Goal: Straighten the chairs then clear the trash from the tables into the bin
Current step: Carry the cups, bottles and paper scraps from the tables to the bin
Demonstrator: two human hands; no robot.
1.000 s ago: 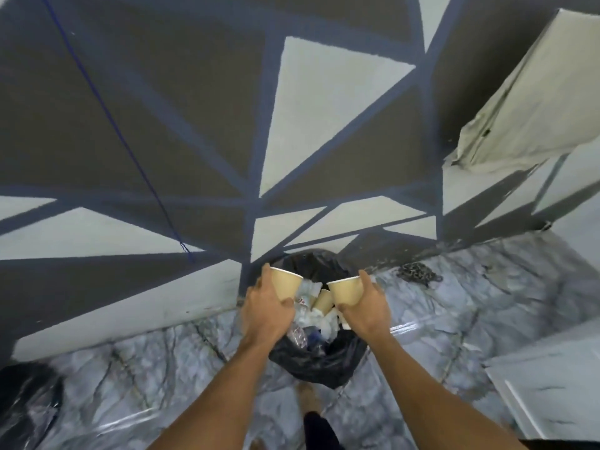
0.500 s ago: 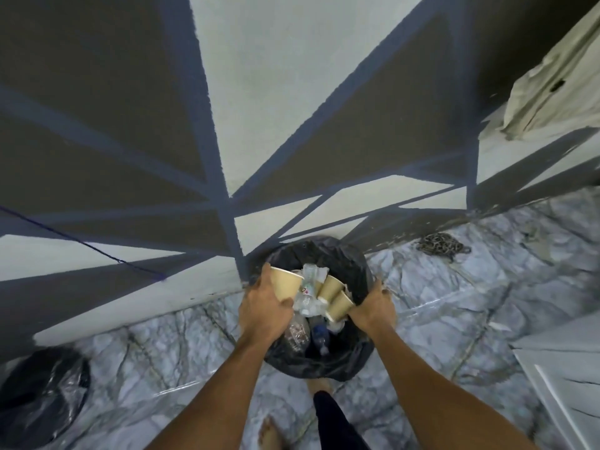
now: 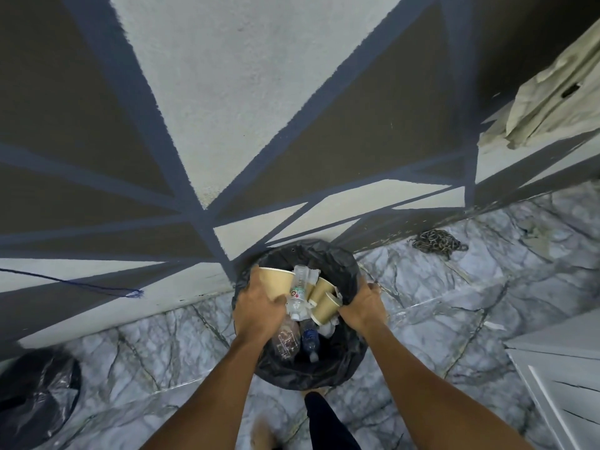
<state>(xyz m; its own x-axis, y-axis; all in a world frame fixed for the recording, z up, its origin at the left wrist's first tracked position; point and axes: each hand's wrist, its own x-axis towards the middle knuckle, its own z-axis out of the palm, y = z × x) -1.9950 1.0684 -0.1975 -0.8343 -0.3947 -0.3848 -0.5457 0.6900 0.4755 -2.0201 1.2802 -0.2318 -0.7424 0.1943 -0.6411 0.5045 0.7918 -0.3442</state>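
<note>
A bin lined with a black bag [image 3: 324, 378] stands on the marble floor against the painted wall. It holds tan paper cups [image 3: 319, 289], clear plastic bottles [image 3: 300, 287] and crumpled paper. My left hand [image 3: 256, 306] is over the bin's left side, shut on a tan paper cup [image 3: 276, 282] tipped toward the middle. My right hand [image 3: 362, 306] rests at the bin's right rim with nothing in it. A second tan cup [image 3: 324, 308] lies on the trash just beside its thumb.
Another black-bagged bin [image 3: 35, 394] stands at the lower left. A coil of chain [image 3: 435, 243] lies by the wall on the right. White furniture [image 3: 558, 375] edges in at the lower right, and a cloth-covered object [image 3: 552, 92] sits at the upper right. My leg [image 3: 328, 420] is below the bin.
My right hand has let go of its cup, which now lies in the bin, and moved to the right rim. I have come closer to the bin. The left hand keeps its cup.
</note>
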